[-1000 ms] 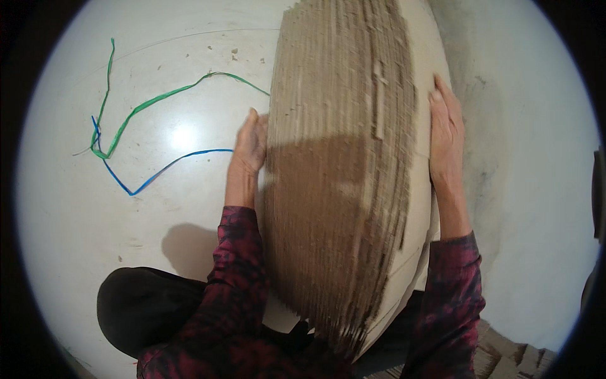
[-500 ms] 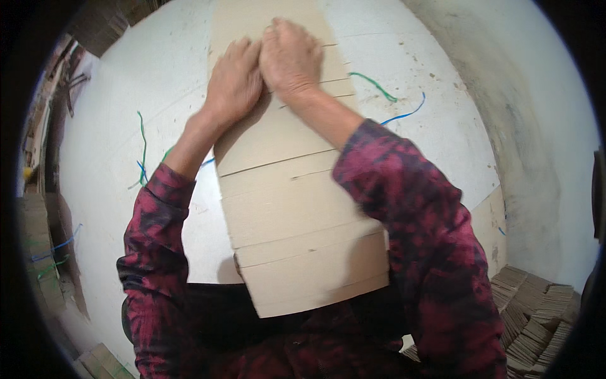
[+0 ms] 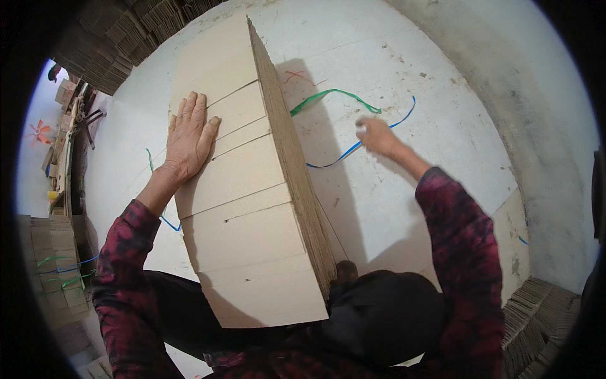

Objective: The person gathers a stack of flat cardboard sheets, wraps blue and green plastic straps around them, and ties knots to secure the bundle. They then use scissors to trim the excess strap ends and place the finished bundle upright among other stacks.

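Note:
A tall stack of tan cardboard sheets (image 3: 243,189) with slits across its top runs lengthwise in front of me, its layered right side showing. Flat on the stack's left part lies my left hand (image 3: 189,142), fingers stretched out and holding nothing. My right hand (image 3: 380,139) is off to the right, over the blue strap (image 3: 344,153) that comes out from under the stack. Its fingers look curled but are smeared by motion, so a grip on the strap cannot be made out. Farther off, a green strap (image 3: 334,92) also runs out from beneath the stack.
A whitish floor (image 3: 410,189) with dirt specks surrounds the stack, bounded by a wall (image 3: 536,158) at right. More cardboard stacks stand at far left (image 3: 132,31), near left (image 3: 53,252) and lower right (image 3: 543,322). My knee (image 3: 385,309) is against the near right side.
Both hands were together on the stack's far part. The left has moved nearer and leftward; the right has left the stack for the blue strap. The stack now shows its right side.

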A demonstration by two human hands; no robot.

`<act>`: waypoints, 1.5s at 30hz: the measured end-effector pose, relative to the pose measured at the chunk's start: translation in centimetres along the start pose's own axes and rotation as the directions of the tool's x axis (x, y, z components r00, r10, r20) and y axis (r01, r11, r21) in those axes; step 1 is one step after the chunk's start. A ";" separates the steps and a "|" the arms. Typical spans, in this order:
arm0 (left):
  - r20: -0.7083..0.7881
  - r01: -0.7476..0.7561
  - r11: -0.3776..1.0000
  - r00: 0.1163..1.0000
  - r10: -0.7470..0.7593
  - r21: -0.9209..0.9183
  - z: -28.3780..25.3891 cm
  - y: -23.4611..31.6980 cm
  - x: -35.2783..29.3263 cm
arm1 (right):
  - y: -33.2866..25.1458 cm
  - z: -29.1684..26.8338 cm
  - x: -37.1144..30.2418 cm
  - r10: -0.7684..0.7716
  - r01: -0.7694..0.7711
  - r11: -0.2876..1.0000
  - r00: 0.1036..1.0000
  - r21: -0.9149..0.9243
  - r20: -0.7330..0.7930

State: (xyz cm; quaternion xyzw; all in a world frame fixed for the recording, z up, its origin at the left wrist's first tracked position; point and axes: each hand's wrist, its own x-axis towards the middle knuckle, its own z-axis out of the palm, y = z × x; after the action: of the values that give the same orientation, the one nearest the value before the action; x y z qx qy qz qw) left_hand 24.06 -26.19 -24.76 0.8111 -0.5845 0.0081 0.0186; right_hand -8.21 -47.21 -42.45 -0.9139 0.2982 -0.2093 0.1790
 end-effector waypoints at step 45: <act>-0.200 -0.295 0.952 0.940 0.276 -0.076 0.2 -1.3 -1.5 | -25.0 -12.1 4.3 0.314 -0.381 0.573 0.920 0.726 0.235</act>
State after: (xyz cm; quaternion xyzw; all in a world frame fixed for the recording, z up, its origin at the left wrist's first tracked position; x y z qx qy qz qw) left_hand 24.78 -24.35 -25.06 0.7112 -0.6913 0.0561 0.1146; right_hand 0.78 -33.38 -19.67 -0.6845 0.3486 -0.2385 0.5942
